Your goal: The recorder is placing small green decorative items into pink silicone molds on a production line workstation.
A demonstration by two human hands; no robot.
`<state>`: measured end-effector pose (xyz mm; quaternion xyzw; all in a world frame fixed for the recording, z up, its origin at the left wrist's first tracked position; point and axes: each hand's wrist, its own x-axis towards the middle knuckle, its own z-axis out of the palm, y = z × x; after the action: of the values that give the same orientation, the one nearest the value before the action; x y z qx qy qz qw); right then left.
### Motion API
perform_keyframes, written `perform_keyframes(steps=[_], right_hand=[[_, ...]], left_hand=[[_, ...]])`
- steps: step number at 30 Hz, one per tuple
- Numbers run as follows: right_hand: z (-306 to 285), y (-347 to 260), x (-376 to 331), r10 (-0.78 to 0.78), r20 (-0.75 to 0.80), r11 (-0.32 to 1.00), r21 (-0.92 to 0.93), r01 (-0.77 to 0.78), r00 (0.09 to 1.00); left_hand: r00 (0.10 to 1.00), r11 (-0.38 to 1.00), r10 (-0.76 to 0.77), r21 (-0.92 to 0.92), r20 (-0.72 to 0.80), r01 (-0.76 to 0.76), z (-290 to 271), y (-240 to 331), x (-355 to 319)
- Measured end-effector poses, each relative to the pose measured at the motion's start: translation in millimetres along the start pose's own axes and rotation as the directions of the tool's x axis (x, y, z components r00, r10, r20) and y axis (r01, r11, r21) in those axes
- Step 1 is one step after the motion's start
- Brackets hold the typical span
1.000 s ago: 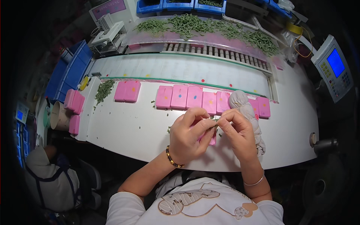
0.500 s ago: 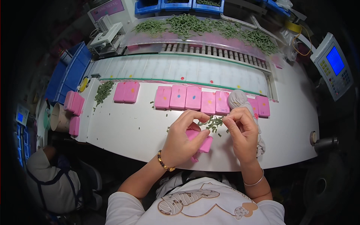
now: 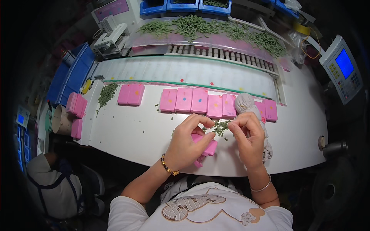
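Observation:
My left hand (image 3: 187, 144) curls around a pink rubber-like block (image 3: 209, 148) near the table's front edge, its thumb and index finger spread above it. Beside it my right hand (image 3: 249, 140) is closed in a pinch; whatever lies between its fingertips is too small to make out. A little pile of green cut bits (image 3: 221, 127) lies on the table just beyond and between both hands. Farther back stands a row of pink blocks (image 3: 199, 102) marked with coloured dots. A grey cloth bundle (image 3: 244, 103) rests against the row, partly behind my right hand.
Behind the row runs a pale conveyor belt (image 3: 154, 71); past it, a clear tray (image 3: 169, 39) carries green rings. A keypad panel (image 3: 342, 67) stands at right. At left are a green heap (image 3: 107, 94), stacked pink blocks (image 3: 76, 104) and a blue bin (image 3: 75, 75). A co-worker sits lower left.
The dots on the conveyor belt have shifted left. My hands keep nearly the same place and pose, and the pink block in my left hand has moved very slightly.

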<state>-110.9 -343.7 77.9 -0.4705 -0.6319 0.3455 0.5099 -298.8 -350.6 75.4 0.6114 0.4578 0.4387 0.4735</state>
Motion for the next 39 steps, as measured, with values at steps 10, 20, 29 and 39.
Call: perform_keyframes(steps=[10, 20, 29, 39], right_hand=[[-1, 5, -1, 0.099, 0.041, 0.971, 0.214, -0.105, 0.994], [-1, 1, -5, 0.243, 0.096, 0.872, 0.415, -0.260, 0.965], [2, 1, -7, 0.305, 0.169, 0.816, 0.461, -0.349, 0.937], [9, 15, -13, 0.479, 0.372, 0.478, 0.650, -0.591, 0.795]], left_hand=[[0.999, 1.000, 0.025, 0.001, -0.043, -0.025, -2, 1, 0], [0.999, 0.998, -0.035, -0.060, -0.036, 0.033, -4, 0, 0], [0.998, 0.992, -0.049, -0.118, 0.038, 0.053, 4, 10, 1], [0.983, 0.986, 0.163, -0.004, -0.083, -0.164, 10, 2, 0]])
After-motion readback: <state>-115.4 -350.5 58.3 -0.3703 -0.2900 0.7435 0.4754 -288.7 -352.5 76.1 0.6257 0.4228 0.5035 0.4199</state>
